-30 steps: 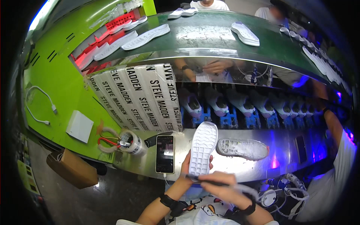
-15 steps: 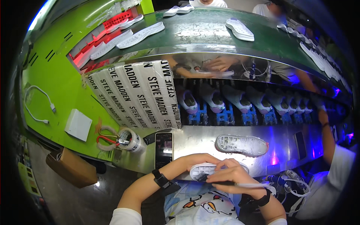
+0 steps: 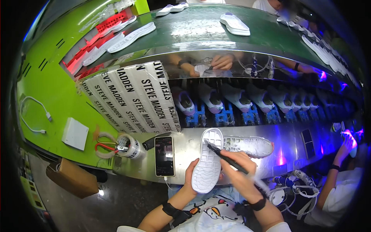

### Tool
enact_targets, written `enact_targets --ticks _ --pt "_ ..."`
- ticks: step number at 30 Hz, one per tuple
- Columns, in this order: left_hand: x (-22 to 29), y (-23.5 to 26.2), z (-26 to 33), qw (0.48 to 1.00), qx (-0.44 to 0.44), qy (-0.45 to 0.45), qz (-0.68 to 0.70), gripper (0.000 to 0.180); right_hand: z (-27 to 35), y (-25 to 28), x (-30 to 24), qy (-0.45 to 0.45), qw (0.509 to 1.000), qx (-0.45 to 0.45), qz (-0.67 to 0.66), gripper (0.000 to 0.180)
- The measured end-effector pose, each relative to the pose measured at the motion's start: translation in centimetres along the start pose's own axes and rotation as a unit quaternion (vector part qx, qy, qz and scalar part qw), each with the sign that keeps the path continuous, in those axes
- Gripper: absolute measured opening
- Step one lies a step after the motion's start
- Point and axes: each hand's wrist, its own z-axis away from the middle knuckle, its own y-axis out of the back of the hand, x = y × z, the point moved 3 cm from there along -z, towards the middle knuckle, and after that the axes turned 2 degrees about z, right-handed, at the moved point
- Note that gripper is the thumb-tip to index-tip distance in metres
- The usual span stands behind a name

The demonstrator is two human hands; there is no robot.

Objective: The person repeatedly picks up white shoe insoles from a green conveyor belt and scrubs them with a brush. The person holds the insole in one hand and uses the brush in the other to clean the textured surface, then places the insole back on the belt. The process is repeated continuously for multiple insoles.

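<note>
A white shoe sole (image 3: 206,172) stands tilted up in front of me, its gridded cavity facing me. My left hand (image 3: 189,177) is closed round its lower left edge. Pinched in my right hand (image 3: 242,173) is a black-handled brush (image 3: 234,163), its dark bristle tip at the upper part of the sole's cavity. Behind the held sole, a second sole (image 3: 253,147) lies on the metal bench (image 3: 185,149), with a wet-looking, whitish coating over its grid. Part of that second sole is hidden by the held one and by my right hand.
A phone (image 3: 165,156) on a cable lies left of the soles, beside a cup (image 3: 133,149) with red-handled scissors (image 3: 106,147). A printed cardboard sheet (image 3: 133,98) leans behind. Shoes (image 3: 211,96) stand on blue racks below a green belt (image 3: 185,33). A co-worker's hand (image 3: 345,145) is at right.
The held sole has turned from lying sideways, low near my body, to upright and farther forward. The brush has moved up to its upper end. The co-worker's arm has drawn back nearer the bench.
</note>
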Motion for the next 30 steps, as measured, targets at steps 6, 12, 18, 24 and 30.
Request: enact_targets --ticks 6,12,18,24,30 --pt "0.6 -2.2 -2.0 0.992 -0.088 -0.015 0.094 0.064 3.0 -2.2 -1.2 0.042 0.989 -0.127 -0.057 0.021" --pt "2.0 -1.0 -2.1 0.995 -0.078 -0.006 0.056 0.071 4.7 -3.0 -2.0 -0.098 0.948 -0.247 -0.173 0.015" --pt "3.4 -4.2 -2.2 0.997 -0.056 -0.004 -0.045 0.068 3.6 -2.8 -0.4 -0.211 0.904 -0.275 -0.251 0.019" --pt "4.2 -4.3 -3.2 0.984 -0.071 0.077 -0.146 0.075 2.7 -1.4 0.6 -0.194 0.905 -0.279 -0.257 0.016" --pt "4.6 -5.2 -4.0 0.960 -0.038 0.192 -0.202 0.062 1.7 0.0 -0.7 0.023 0.947 -0.281 -0.150 0.013"
